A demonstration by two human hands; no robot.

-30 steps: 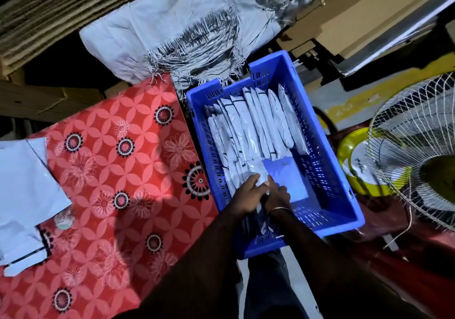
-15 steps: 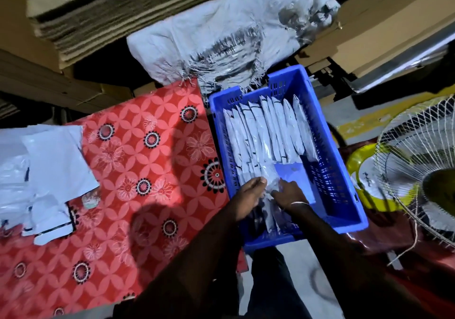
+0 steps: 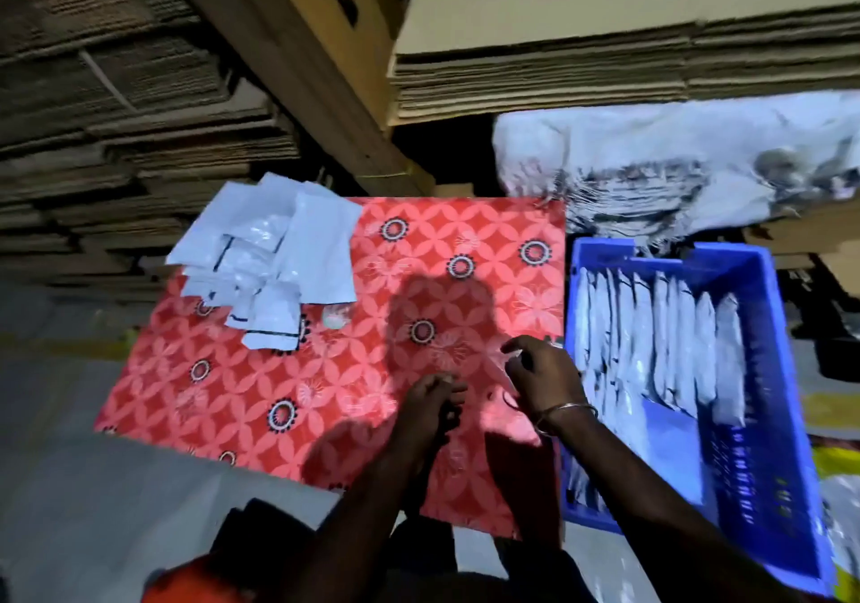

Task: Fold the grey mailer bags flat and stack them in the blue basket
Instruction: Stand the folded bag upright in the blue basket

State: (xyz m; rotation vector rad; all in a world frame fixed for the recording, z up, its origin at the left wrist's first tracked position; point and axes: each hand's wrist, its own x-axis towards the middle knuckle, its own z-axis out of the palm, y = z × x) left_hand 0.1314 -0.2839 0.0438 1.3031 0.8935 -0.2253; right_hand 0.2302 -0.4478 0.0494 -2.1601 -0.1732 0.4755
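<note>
Blue basket [image 3: 768, 370], right of the red patterned mat [image 3: 325, 370]: holds a row of folded grey mailer bags [image 3: 651, 346] standing on edge side by side, filling approx. the far half; near half of basket floor shows bare; so a good part looks done, room left for more; unfolded grey bags [image 3: 279, 258]: loose heap at far-left corner of mat, several overlapping, count unclear; these look like what's left to fold; left hand [image 3: 430, 409]: over near-centre of mat, fingers curled loosely, nothing seen in them; right hand [image 3: 542, 377]: just left of basket wall, fingers bent and slightly apart, empty as far as visible; judgement: between bags, next one not yet picked up.
</note>
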